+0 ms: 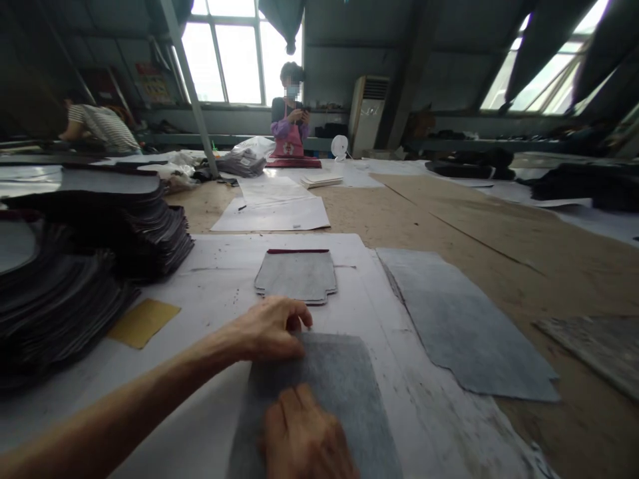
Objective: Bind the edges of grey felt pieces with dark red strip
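A grey fabric panel lies on the white sheet in front of me. My left hand is at its far left corner, thumb near the edge and curved fingers apart from the thumb. Nothing shows between them. Lower down, my right hand rests over the panel with its fingers curled in. Whatever those fingers hold, if anything, is hidden. Just beyond the left hand lies a small stack of notched grey pieces with a dark red strip along its far edge.
Tall stacks of dark-edged pieces stand at left, beside a yellow card. Larger grey panels lie at right on the brown tabletop. Across the table a person in a pink apron stands near a small white fan.
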Available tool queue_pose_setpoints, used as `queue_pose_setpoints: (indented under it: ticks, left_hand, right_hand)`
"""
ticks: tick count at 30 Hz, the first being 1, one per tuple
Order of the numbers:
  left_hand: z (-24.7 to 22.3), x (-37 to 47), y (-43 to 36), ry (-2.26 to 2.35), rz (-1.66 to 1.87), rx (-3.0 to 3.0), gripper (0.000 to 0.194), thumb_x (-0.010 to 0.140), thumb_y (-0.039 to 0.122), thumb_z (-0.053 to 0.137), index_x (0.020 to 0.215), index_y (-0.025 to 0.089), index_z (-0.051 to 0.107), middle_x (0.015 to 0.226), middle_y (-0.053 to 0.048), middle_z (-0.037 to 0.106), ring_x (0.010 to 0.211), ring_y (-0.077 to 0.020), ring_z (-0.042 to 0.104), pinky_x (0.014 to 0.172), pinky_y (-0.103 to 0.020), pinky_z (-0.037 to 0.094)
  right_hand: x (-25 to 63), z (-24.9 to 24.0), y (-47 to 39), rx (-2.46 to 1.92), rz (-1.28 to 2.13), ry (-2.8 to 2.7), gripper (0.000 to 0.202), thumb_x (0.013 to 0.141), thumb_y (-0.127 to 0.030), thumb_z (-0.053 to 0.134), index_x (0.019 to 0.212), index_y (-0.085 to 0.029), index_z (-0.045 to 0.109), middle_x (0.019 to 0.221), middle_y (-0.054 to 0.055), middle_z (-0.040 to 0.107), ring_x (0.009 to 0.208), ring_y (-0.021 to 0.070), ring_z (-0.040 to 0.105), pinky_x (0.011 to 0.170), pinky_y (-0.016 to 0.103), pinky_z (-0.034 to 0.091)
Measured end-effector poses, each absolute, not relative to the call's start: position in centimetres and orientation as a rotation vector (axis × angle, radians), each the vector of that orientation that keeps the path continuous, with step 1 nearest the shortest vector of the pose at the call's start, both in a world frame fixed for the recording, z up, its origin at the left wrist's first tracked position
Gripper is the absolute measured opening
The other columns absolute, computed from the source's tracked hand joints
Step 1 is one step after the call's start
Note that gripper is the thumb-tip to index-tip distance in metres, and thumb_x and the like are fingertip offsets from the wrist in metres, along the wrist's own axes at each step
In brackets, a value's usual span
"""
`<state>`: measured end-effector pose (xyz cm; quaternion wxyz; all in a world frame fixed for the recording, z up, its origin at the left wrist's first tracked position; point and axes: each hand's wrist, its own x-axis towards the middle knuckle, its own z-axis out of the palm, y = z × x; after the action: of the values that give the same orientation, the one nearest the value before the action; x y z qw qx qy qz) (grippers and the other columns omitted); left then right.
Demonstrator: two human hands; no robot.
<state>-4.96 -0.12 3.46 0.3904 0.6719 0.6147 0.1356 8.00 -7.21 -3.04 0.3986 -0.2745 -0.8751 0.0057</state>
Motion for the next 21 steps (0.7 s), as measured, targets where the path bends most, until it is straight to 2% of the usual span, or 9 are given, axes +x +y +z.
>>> queue_pose_setpoints:
  ticks: [2,4,6,9,15,21]
  left_hand:
    - [2.9,-4.7,-0.5,1.617,0.388,1.763,0.034,0.056,0.015,0.057,0.089,0.019,0.065,0.073,0.001,0.057,0.068,-0.0136,0.050,0.060,-0.025,0.037]
    - [2.3,-4.6,-0.8,1.622,0.444,1.797,0.029,0.059,0.013,0.057,0.086,0.020,0.066,0.075,0.001,0.059,0.071,-0.0134,0.051,0.064,-0.025,0.038]
    - [1.9,-4.7,-1.0,1.605,0.518,1.831,0.024,0.061,0.013,0.059,0.082,0.021,0.067,0.078,0.002,0.060,0.073,-0.0128,0.053,0.066,-0.025,0.040]
    - [1.3,-5.0,-1.2,1.585,0.626,1.873,0.020,0.063,0.013,0.063,0.079,0.022,0.069,0.080,0.003,0.061,0.075,-0.0122,0.054,0.069,-0.026,0.042]
    - [0.2,-5.7,-1.3,1.377,0.803,2.146,0.020,0.071,0.008,0.061,0.082,0.022,0.069,0.079,0.001,0.060,0.078,-0.0108,0.054,0.074,-0.027,0.043]
    - [-0.1,-6.5,-1.4,1.106,0.843,2.489,0.028,0.079,0.002,0.045,0.090,0.018,0.066,0.078,-0.002,0.056,0.074,-0.0108,0.048,0.068,-0.025,0.042]
  right_hand:
    - [9.3,-2.5,-6.1,-0.545,0.188,-2.163,0.017,0.071,-0.004,0.038,0.063,-0.017,0.047,0.057,0.003,0.047,0.053,0.0144,0.043,0.042,0.026,0.031]
    - [11.3,-1.5,-4.3,-0.519,0.344,-2.141,0.018,0.076,-0.007,0.038,0.072,-0.015,0.054,0.067,0.004,0.053,0.062,0.0150,0.048,0.051,0.026,0.041]
    - [13.4,-0.3,-2.2,-0.693,0.396,-2.245,0.018,0.078,-0.008,0.044,0.087,-0.015,0.059,0.083,0.006,0.058,0.079,0.0181,0.052,0.066,0.031,0.046]
    - [15.6,0.8,0.7,-0.892,0.321,-2.414,0.025,0.074,-0.006,0.057,0.097,-0.015,0.060,0.093,0.006,0.060,0.088,0.0212,0.052,0.076,0.038,0.047]
    - [16.1,0.6,2.9,-0.781,0.257,-2.561,0.022,0.070,-0.007,0.064,0.090,-0.015,0.063,0.080,0.004,0.060,0.078,0.0191,0.051,0.068,0.035,0.046]
    - [16.4,0.5,2.6,-0.659,0.211,-2.519,0.011,0.079,-0.012,0.056,0.087,-0.016,0.062,0.077,0.004,0.057,0.074,0.0163,0.048,0.065,0.031,0.039]
